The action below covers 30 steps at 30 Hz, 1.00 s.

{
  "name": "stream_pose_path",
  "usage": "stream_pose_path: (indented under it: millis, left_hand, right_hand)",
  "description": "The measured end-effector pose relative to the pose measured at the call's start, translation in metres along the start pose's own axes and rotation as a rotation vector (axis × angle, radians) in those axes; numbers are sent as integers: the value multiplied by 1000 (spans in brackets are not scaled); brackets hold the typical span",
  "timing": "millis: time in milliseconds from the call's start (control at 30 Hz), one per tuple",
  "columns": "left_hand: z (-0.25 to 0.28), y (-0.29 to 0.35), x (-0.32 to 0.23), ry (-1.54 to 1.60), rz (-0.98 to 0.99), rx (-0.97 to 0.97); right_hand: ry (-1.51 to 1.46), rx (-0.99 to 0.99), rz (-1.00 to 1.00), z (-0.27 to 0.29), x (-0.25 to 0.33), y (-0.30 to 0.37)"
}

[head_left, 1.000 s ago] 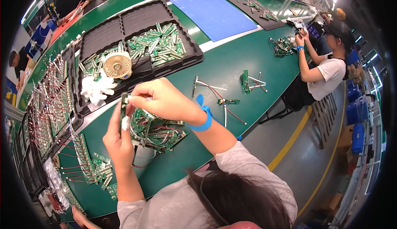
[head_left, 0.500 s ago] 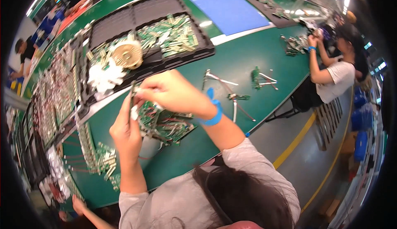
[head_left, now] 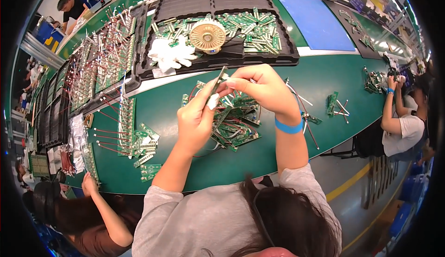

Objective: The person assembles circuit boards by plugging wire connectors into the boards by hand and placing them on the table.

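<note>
My left hand (head_left: 197, 120) is closed on a narrow circuit board (head_left: 216, 88), held edge-on above the bench. A small white piece (head_left: 213, 101) shows at my left fingers; I cannot tell what it is. My right hand (head_left: 262, 90), with a blue band at its wrist, pinches a small white connector (head_left: 225, 77) against the side of that board. Beneath both hands lies a heap of green circuit boards (head_left: 236, 129) with dark and red wires, partly covered by my hands.
A row of wired boards (head_left: 126, 125) and loose boards (head_left: 147, 141) lie to the left. Behind stand a black tray (head_left: 287, 48) of boards, a small gold fan (head_left: 207, 37) and white gloves (head_left: 171, 54). A blue mat (head_left: 315, 22) lies at the back right. Co-workers sit at both sides.
The view has swung left, so the bench and my hands appear farther right. Both hands stay together at the circuit board; its edge now tilts more to the right.
</note>
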State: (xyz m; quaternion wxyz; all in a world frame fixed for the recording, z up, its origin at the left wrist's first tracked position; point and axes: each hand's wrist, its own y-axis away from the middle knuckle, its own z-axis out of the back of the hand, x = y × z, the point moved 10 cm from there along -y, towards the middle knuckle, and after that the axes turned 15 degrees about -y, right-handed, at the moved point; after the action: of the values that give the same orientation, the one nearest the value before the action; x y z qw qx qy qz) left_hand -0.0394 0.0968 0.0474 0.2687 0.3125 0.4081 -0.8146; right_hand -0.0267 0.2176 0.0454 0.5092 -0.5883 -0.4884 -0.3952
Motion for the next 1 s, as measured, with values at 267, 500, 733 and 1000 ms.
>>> stream_pose_path:
  millis: [267,500,733,1000]
  left_hand:
    - [-1,-1,-29,-376,-232,6]
    - [1,0,-23,-278,-198,56]
    - [-13,-5,11,-22,143,231]
    - [-24,-7,5,-454,-81,185]
  right_hand:
    - [171,-40,-60,6,5,5]
    - [-22,83,74,-4,7,-1]
    - [642,-104,79,3,8,8]
    - [809,-79,54,-14,-4,15]
